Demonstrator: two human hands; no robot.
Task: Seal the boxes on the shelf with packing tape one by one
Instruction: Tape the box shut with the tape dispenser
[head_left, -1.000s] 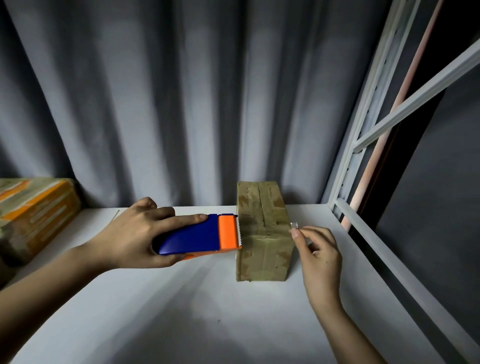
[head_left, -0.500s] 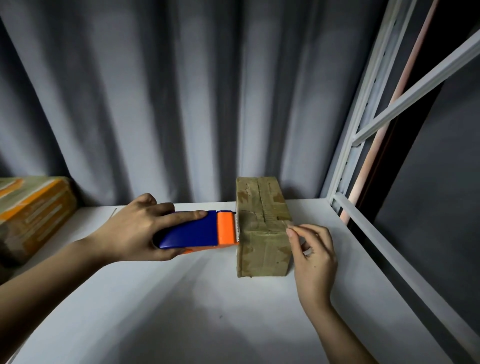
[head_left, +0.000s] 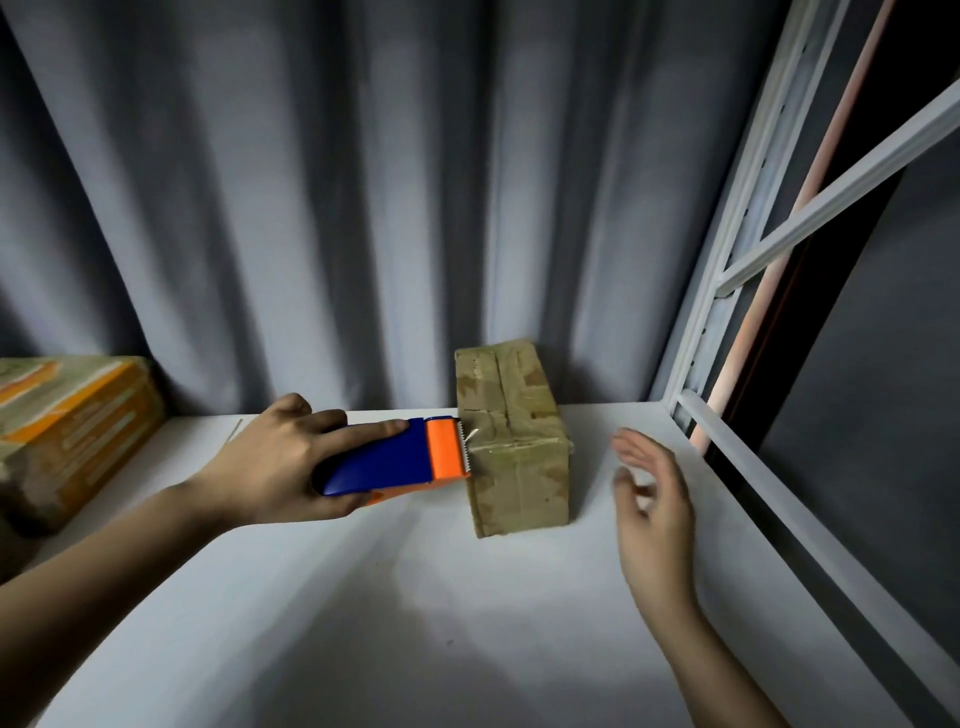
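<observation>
A small brown cardboard box stands on the white shelf, with a strip of clear tape across its near top edge. My left hand grips a blue and orange tape dispenser, whose toothed end touches the box's left side. A short piece of tape runs from the blade to the box. My right hand hovers to the right of the box with its fingers relaxed, touching nothing.
An orange and brown taped box sits at the shelf's far left. Grey curtain folds hang behind. The white metal shelf frame rises at the right, and its rail borders the shelf's right edge.
My right hand has let go of the tape end at the box's right edge and moved away to the right, fingers now relaxed. The dispenser stays pressed against the box's left side.
</observation>
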